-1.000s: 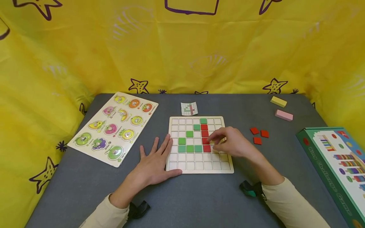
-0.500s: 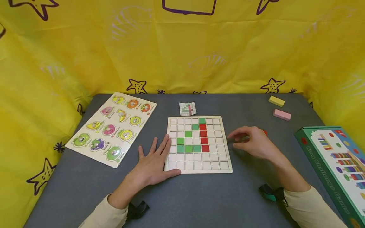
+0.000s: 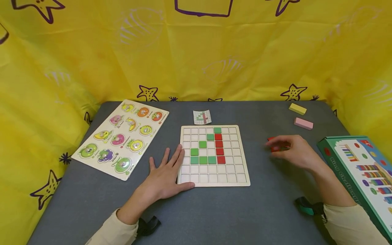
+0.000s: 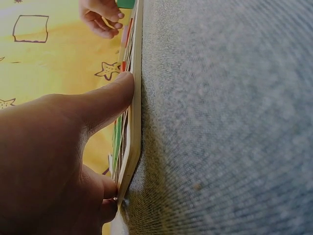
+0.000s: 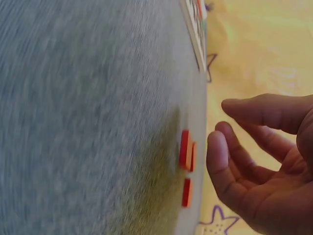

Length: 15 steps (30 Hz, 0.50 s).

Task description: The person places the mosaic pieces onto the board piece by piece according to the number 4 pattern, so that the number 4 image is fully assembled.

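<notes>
A pale wooden grid board [image 3: 213,178] lies mid-table, with several green tiles [image 3: 202,144] in a stepped outline and a column of red tiles [image 3: 219,144] set in its squares. My left hand [image 3: 163,178] rests spread at the board's left side, thumb on the near edge; the left wrist view shows the thumb [image 4: 113,98] over the rim. Right of the board, my right hand [image 3: 295,151] hovers over loose red tiles [image 5: 186,149], mostly covering them in the head view. Its thumb and fingers are apart, with nothing between them in the right wrist view.
A small pattern card [image 3: 202,117] lies behind the board. To the left is a fruit puzzle board [image 3: 122,139]. Yellow [image 3: 297,109] and pink [image 3: 303,123] blocks sit at back right, and a green game box [image 3: 340,173] at the right edge.
My right hand has let go of a red tile in the board's column and moved right, off the board, to above the loose red tiles. The left hand has stayed in place.
</notes>
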Tool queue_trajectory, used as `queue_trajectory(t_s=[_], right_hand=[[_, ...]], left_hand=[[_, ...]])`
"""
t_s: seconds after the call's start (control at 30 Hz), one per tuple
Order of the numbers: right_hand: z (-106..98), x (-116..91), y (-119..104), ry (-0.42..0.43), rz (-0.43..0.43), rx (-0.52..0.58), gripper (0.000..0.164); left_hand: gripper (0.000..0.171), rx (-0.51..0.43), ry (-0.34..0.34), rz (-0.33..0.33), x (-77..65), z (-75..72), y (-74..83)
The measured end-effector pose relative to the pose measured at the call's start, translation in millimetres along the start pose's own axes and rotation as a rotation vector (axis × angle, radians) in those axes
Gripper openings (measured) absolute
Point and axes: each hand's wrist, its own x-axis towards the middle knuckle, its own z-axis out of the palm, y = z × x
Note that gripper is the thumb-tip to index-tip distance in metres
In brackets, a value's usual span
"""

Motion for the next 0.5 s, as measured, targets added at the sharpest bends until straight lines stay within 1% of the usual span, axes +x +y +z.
queue_trajectory(t_s=[0.2,0.5], right_hand=[[-4.7,0.2,11.6,-0.013,0.061,-0.048,0.031],[-1.9,0.7,20.5,-0.028,0.084,-0.077,0.033]], left_hand=[[0.113,0.001,-0.001,0.001,0.4,0.9,-0.2],[0.113,0.005,0.0,-0.003,0.4,1.3,-0.6]])
